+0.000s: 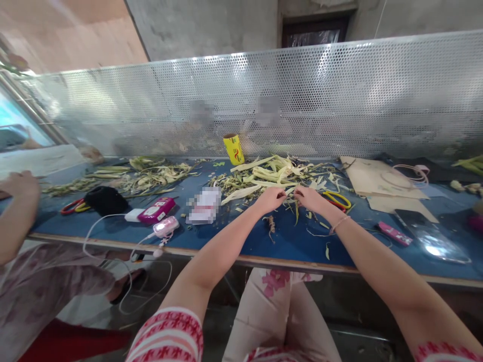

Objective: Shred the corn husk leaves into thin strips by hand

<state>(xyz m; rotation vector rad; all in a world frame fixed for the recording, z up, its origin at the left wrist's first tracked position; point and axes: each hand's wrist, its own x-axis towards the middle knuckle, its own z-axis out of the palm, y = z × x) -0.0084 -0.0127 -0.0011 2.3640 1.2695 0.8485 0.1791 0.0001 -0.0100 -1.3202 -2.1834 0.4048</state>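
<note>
Both of my hands are over the near edge of a heap of pale green-yellow dry plant strips (277, 171) on the blue table. My left hand (272, 199) has its fingers pinched together. Close by on the right, my right hand (308, 198) is pinched in the same way, its fingertips pointing toward the left ones. Pale strips show around the fingertips, but what lies between the fingers is too small to make out. Below my hands lies a small brown twisted bundle (271, 227). Yellow-and-red-handled scissors (337, 200) rest just behind my right wrist.
A yellow can (234, 149) stands before a perforated metal screen (377, 95). To the left are a white packet (204, 205), a magenta box (156, 210), cabled devices and a black pouch (106, 201). Brown paper (377, 177) and a phone (433, 236) lie right. Another person's hand (22, 186) is far left.
</note>
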